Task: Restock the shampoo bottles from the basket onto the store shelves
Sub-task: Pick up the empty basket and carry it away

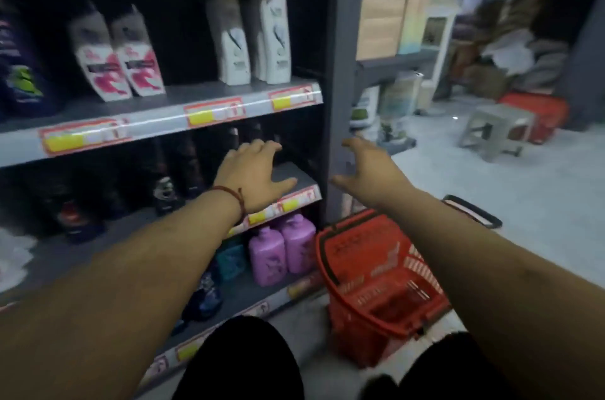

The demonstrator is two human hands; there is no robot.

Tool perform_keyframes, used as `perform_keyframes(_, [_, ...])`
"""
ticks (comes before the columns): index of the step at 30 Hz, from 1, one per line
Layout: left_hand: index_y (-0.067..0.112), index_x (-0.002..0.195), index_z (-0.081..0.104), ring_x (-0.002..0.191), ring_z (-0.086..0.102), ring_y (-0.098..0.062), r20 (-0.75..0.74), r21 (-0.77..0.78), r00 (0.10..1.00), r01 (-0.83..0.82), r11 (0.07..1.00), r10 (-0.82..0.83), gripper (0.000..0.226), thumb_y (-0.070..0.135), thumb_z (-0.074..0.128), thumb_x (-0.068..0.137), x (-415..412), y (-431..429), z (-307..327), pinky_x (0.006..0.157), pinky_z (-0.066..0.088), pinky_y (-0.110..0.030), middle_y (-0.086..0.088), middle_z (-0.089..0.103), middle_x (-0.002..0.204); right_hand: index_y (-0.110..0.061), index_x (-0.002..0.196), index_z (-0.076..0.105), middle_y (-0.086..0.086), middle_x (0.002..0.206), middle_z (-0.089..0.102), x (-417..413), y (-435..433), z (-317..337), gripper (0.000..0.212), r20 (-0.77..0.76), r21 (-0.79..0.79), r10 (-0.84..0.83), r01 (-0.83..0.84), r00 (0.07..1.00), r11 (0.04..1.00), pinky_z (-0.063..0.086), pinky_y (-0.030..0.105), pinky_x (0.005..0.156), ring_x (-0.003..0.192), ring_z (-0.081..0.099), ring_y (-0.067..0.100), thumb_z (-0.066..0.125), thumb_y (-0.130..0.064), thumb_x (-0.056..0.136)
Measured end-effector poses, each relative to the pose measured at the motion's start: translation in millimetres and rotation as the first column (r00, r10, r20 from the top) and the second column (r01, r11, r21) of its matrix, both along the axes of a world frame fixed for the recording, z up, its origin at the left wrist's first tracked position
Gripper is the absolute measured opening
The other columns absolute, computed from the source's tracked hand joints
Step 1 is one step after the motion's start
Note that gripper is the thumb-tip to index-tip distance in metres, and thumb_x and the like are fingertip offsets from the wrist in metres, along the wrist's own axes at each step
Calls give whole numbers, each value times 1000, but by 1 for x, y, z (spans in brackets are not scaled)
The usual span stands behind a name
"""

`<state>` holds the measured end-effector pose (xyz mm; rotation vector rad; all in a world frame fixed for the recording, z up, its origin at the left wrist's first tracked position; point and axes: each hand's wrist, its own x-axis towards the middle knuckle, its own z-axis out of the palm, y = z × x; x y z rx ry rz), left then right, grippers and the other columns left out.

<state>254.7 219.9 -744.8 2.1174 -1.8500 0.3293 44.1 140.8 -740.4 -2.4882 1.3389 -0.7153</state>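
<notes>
Reaching into the middle shelf [291, 172], the left hand [252, 170] is held flat above the bare board with fingers spread, and nothing is gripped in it. The right hand [370, 170] is stretched out beside the grey upright [340, 72], its fingers likewise splayed and empty.

The red basket [360, 247] is set on the floor just right of the shelving, below the right forearm. No shampoo bottle can be made out inside it, though the interior is blurred. Shampoo is seen on the shelves only:

- 2 white bottles with pink labels [114, 56] and 2 taller white bottles [275, 36] on the upper board
- dark bottles [193, 157] at the back of the middle shelf, left of the left hand
- 2 purple bottles [281, 249] on the board below

Full bottles of this kind are judged to be fairly heavy for their size, stiff-walled and smooth enough to slip. Breakage is not expected, but the tall narrow ones would be tipped easily. Each is best taken round the body below the cap, thumb opposed to fingers, and set down squarely on its base.
</notes>
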Motion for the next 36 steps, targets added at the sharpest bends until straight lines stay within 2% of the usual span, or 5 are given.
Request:
perform_keyframes(10, [23,133,50,118,53,-30,-162,196,980,144,970,-113,70,66,62,79,-115,-85,-138,98,41,-40,-7,57,126,-10,149,38,16,143,50,-154,-48,-151,82,-89,282,-319,331,944,900,44,42,104,127,52,34,75,-44,84])
perform_keyframes(20, [23,134,49,122,50,-27,-258,390,963,177,904,-77,69,62,64,79,-143,-198,-245,103,41,-37,-4,55,131,-10,145,42,15,141,51,-147,-164,-269,76,-61,443,-230,233,971,866,40,38,105,128,51,33,77,-39,84])
perform_keyframes(28, [21,127,55,118,54,-28,-355,542,932,148,827,66,60,54,69,79,-176,-206,-250,103,42,-39,-4,60,125,-11,147,41,13,145,49,-181,-198,-254,78,-181,567,-218,283,959,773,39,37,107,132,49,32,77,-39,84])
perform_keyframes(32, [15,117,61,108,61,-26,-460,590,842,54,805,281,44,35,74,80,-175,-185,-217,95,47,-34,-5,67,109,-14,148,37,12,143,50,-210,-220,-222,85,-260,554,-238,347,936,757,45,44,103,128,51,33,81,-41,81])
perform_keyframes(36, [23,106,64,104,63,-34,-311,697,789,-189,692,530,46,53,63,72,-162,-149,-205,88,52,-43,-7,68,108,-16,150,34,11,149,45,-229,-244,-202,91,-294,532,-211,343,932,774,41,49,109,134,45,33,83,-40,77])
